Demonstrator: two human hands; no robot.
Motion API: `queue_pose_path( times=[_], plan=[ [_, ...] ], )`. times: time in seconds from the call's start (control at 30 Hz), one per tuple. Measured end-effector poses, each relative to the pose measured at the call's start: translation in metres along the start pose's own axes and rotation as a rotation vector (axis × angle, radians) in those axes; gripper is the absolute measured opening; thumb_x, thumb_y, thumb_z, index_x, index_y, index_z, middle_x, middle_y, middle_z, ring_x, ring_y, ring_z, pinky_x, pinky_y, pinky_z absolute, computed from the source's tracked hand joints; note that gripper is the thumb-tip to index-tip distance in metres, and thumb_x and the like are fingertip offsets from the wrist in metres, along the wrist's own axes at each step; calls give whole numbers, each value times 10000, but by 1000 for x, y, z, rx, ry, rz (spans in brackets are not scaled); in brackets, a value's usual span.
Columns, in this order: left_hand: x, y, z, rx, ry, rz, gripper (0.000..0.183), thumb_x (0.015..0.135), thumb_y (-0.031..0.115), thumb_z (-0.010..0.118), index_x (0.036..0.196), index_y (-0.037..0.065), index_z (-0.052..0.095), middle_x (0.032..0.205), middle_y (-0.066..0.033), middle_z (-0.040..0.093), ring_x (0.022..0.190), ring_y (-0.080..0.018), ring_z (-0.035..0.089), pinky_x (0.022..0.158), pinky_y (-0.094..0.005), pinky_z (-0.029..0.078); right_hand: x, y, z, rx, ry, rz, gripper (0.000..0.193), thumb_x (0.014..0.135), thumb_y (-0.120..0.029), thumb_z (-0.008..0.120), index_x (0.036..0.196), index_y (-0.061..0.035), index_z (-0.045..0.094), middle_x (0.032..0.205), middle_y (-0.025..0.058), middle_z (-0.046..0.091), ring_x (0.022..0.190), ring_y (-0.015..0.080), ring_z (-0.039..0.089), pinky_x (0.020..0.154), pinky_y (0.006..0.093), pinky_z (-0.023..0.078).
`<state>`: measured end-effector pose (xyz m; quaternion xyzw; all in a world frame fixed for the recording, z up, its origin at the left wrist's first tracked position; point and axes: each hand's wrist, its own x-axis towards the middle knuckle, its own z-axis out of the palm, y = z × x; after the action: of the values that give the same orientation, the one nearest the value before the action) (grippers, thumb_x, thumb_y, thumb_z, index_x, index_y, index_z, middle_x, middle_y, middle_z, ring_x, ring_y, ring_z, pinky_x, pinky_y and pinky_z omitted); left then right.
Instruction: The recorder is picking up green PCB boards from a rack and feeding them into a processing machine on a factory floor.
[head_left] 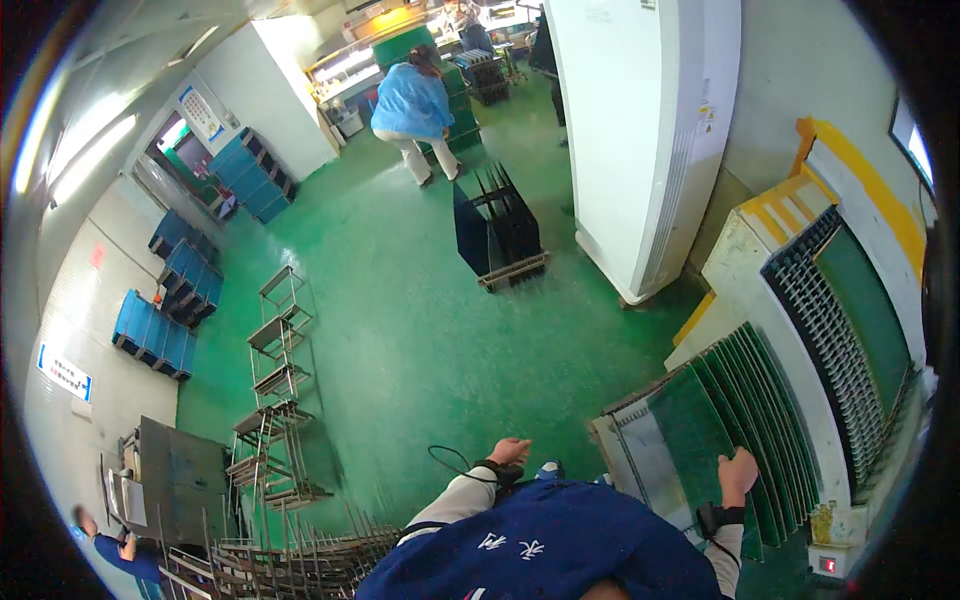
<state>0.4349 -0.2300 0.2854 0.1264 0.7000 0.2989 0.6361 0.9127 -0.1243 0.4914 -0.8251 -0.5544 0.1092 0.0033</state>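
Handling the green panels (pixel 700 425) well calls, I judge, for one panel at a time, taken by its edges, since they stand on edge close together in the pale rack (pixel 645 465) at your right side. Your right hand (pixel 738 475) is at the panels, its fingers curled in, but you cannot tell from here whether its grip has an edge or only sits in front of one. Your left hand (pixel 510 452) hangs over the green floor (pixel 400 385), half open with nothing seen in it, well apart from the rack, so it lends no support at this moment; bringing it across to the opposite edge would likely steady a panel better than one hand alone. Mind the black cord (pixel 447 458) looping beside your left wrist, which could snag on a panel corner. Just beyond the rack, the roller conveyor (pixel 835 320) has a green sheet (pixel 865 310) on it; leave room there so that a panel's far edge does not knock the frame. Lift straight along the gap between neighbours, as tilting probably scrapes their faces.
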Motion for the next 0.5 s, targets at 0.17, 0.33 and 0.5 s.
queue_pose_path(
  times=[0.17,0.33,0.5],
  plan=[
    [-6,-3,-5,-43,-12,4,272,871,278,581,911,20,506,752,-55,553,545,-134,496,412,-263,350,-5,-7,-10,-8,-23,0,412,659,-214,738,1003,-16,625,967,179,635,926,331,605,785,410,479],
    [3,-14,-13,-31,-59,47,305,832,324,616,861,21,596,704,-33,574,576,-131,527,476,-272,411,1,5,9,-37,91,-63,316,675,-239,729,891,-31,632,871,173,642,833,339,621,714,424,490],
    [-10,-8,-7,85,26,42,318,860,347,582,869,29,563,735,-51,568,575,-144,542,451,-265,411,-1,3,2,-49,53,-66,342,688,-243,717,935,-23,632,913,174,635,866,332,615,733,420,488]
  ],
)
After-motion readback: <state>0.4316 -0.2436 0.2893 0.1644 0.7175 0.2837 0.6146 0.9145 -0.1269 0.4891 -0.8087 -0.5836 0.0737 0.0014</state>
